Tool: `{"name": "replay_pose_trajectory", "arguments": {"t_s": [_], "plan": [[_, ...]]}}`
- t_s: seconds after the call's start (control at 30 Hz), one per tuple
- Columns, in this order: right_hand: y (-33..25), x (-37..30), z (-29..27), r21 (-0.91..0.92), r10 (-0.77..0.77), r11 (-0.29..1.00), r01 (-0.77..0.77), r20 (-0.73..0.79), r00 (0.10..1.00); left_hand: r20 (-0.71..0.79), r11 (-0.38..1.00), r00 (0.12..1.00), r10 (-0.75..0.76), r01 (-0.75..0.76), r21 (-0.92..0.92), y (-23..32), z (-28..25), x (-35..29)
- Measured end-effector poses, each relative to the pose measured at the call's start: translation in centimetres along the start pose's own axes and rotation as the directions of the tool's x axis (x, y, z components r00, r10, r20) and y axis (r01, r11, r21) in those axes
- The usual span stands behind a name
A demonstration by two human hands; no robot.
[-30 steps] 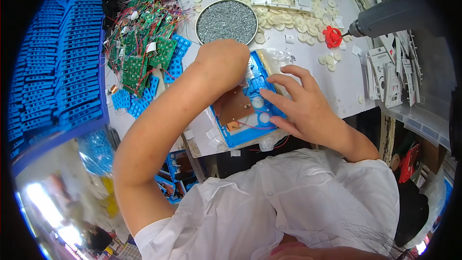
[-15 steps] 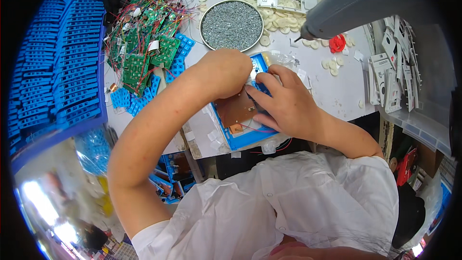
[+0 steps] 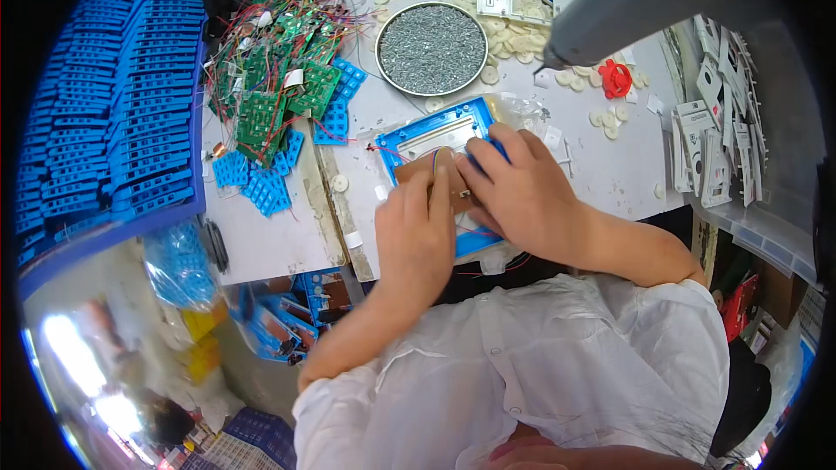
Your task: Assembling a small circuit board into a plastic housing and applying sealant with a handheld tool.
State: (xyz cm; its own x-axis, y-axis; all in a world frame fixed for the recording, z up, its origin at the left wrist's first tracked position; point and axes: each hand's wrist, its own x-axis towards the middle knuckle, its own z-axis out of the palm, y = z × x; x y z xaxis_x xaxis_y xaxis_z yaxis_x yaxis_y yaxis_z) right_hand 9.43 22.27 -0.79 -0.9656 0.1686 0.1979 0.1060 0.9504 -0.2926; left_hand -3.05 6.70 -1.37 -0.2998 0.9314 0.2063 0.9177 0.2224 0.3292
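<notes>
A blue rectangular plastic case (image 3: 392, 135) lies before me on the table, its pale inner part showing at the far end. Over its near half is a brown circuit board (image 3: 413, 169), tilted, with a thin wire at it. My left hand (image 3: 414, 231) has its fingers bent over the board's left part. At the board's right side, the thumb and fingers of my right hand (image 3: 531, 187) close on it. A dark blue piece (image 3: 488, 155) shows by the right fingers; its kind I cannot make out.
Beyond the case stands a round tray (image 3: 379, 61) of small screws. Green circuit boards (image 3: 261, 113) with wires lie left, near blue keypads (image 3: 266, 191). A grey tool (image 3: 601, 30) hangs at upper right. White panels (image 3: 697, 139) stand far right; stacked blue parts (image 3: 148, 122) fill the left bin.
My left arm has drawn back toward me, and its hand has come from the case's far end to the board. The board has shifted and tilted; more of the case shows. My view has moved slightly.
</notes>
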Motion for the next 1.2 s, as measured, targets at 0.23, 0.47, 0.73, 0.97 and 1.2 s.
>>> {"name": "replay_pose_trajectory", "arguments": {"t_s": [0.23,0.47,0.73,0.97,1.2], "plan": [[2.1,5.8,-0.4,0.240,-0.062,0.964,0.117,-0.224,0.973,-0.260,0.920,0.942,-0.214,0.105,-0.378,-3.7,-0.7,-1.7],[2.8,8.6,1.0,0.226,-0.054,0.970,0.091,-0.163,0.985,-0.161,0.886,0.903,-0.399,0.334,-0.323,-7.8,0.3,3.4],[1.9,6.9,2.0,0.596,0.031,0.796,0.107,-0.217,0.976,-0.183,0.824,0.913,-0.365,0.225,-0.520,-4.6,-0.5,2.9],[1.8,6.6,1.9,0.569,0.102,0.820,0.068,-0.260,0.960,-0.188,0.782,0.908,-0.374,0.200,-0.590,-4.6,0.4,3.0],[2.9,7.0,2.1,0.653,0.068,0.747,0.127,-0.265,0.962,0.120,0.250,0.886,-0.449,0.253,-0.935,-5.8,1.2,3.1]]}}
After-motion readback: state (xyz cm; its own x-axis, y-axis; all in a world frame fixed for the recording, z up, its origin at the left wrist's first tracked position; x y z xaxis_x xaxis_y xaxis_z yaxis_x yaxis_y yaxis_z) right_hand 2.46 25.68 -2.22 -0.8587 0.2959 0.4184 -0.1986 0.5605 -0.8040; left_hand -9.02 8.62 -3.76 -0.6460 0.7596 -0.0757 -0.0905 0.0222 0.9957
